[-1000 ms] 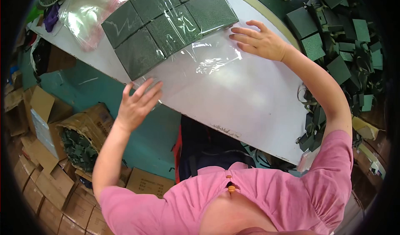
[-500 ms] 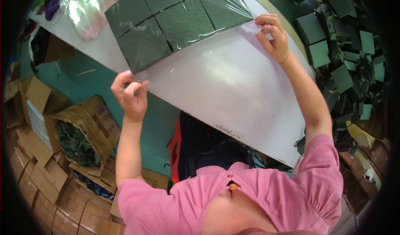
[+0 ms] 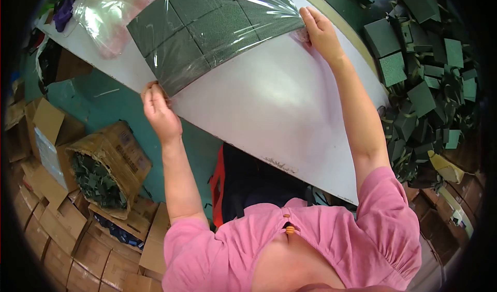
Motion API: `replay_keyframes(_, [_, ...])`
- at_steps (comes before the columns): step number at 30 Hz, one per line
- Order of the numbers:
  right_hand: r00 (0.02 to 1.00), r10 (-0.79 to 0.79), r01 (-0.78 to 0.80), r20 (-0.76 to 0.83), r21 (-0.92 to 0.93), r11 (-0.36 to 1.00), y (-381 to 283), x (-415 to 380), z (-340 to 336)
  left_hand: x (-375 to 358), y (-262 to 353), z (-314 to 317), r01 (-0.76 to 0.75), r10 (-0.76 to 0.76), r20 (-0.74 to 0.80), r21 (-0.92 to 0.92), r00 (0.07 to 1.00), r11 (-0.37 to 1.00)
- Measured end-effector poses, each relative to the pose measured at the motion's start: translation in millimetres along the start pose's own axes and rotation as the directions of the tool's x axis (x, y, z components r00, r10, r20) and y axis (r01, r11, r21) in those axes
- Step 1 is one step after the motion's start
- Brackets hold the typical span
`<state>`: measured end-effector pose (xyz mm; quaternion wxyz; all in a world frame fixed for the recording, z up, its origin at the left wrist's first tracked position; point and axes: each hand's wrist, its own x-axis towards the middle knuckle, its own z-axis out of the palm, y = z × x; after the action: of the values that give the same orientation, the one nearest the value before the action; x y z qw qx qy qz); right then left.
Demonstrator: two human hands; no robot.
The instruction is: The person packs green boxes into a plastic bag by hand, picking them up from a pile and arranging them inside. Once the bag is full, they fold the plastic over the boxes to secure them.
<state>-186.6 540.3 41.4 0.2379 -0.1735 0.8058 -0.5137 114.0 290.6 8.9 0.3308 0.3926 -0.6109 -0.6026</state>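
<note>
Several dark green square boxes (image 3: 217, 27) lie side by side in a block on the white table (image 3: 269, 95), under a clear plastic bag stretched and creased over them. My left hand (image 3: 161, 113) is closed on the bag at the block's near left corner, fingers pressed together. At the right corner, my right hand (image 3: 321, 33) pinches a gathered end of the same plastic. Creases run from that grip across the boxes.
More clear bags (image 3: 103, 17) lie at the table's upper left. Green boxes are heaped (image 3: 422, 95) on the right. An open carton (image 3: 111, 152) of green pieces stands lower left, beside stacked brown cartons (image 3: 88, 245).
Both hands have closed on the plastic. My right hand has moved up and left, and the film is pulled into tighter creases at the right corner.
</note>
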Motion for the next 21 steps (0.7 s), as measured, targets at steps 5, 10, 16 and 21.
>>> replay_keyframes(5, [0.994, -0.101, 0.100, 0.042, 0.010, 0.995, 13, 6, 2, 9, -6, 4, -0.381, 0.374, 0.119, 0.502, 0.920, 0.777])
replay_keyframes(10, [0.994, 0.057, -0.042, -0.098, 0.142, 0.989, -18, 20, -16, 3, -4, 4, -0.180, 0.150, 0.115, 0.322, 0.982, 0.930])
replay_keyframes(16, [0.988, -0.009, -0.009, 0.155, 0.117, 0.993, -31, -9, 9, -14, 23, 21, -0.212, 0.142, 0.184, 0.458, 0.973, 0.863])
replay_keyframes(21, [0.975, 0.222, -0.174, 0.025, 0.712, 0.681, -37, -20, 7, 43, 83, 36, 0.141, -0.150, 0.307, 0.052, 0.940, 0.989])
